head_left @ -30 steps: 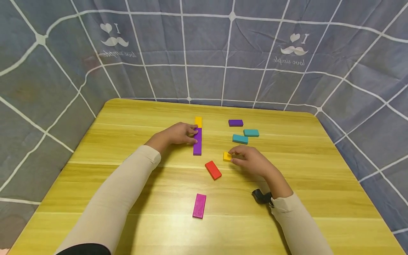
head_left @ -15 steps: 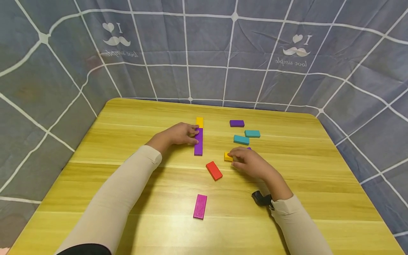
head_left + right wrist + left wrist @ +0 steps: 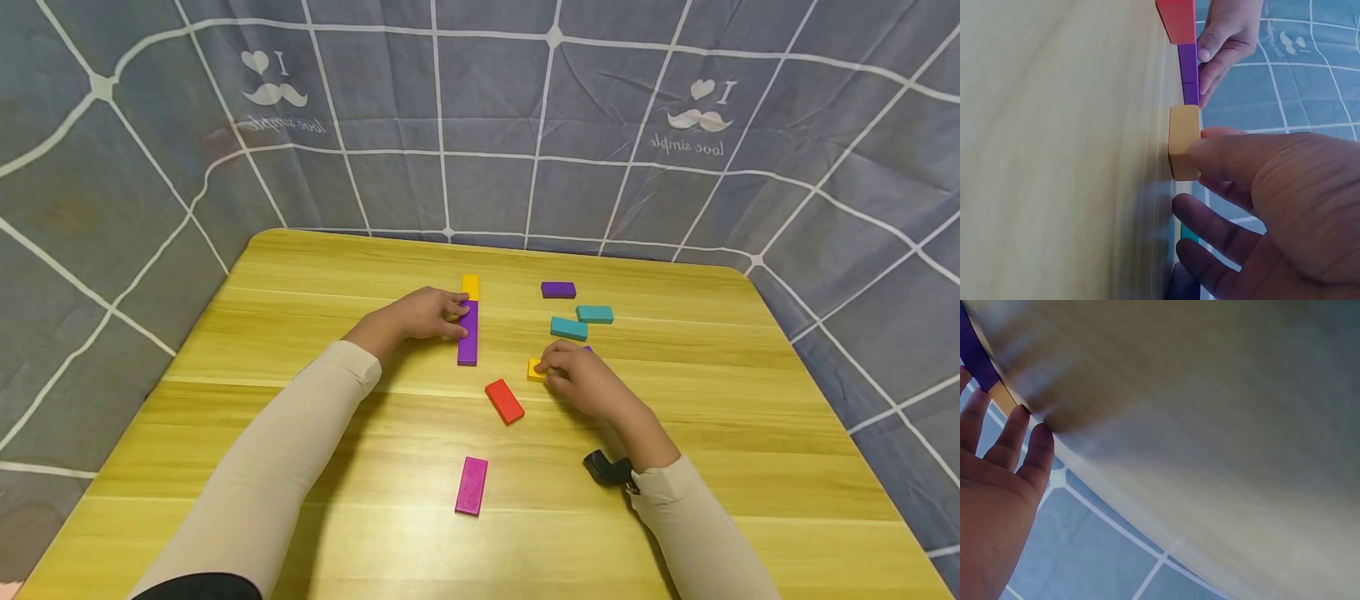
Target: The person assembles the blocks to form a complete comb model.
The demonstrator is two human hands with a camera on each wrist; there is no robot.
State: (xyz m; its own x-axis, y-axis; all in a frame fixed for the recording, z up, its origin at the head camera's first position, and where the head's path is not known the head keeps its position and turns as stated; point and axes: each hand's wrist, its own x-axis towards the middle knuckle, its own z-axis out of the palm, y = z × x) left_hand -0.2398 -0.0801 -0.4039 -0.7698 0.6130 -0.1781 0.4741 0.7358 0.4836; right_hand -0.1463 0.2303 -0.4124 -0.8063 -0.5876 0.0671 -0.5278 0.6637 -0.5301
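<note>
An upright strip of two purple blocks with an orange-yellow block at its far end lies mid-table. Along its left side rests my left hand, thumb and fingers fairly straight and touching the purple; the left wrist view shows these fingertips spread along the edge. My right hand pinches a separate yellow block between thumb and index, the other fingers held apart from it. In the head view those fingers hide part of this block. A purple block peeks out behind the right hand.
A red block lies slanted between the hands, and a magenta block sits nearer the front. Two teal blocks and a purple block lie back right. Grey gridded cloth encloses the wooden table.
My right hand has shifted slightly, its fingers closing in on the yellow block, and its wrist has moved a little left. The left hand stays on the purple strip.
</note>
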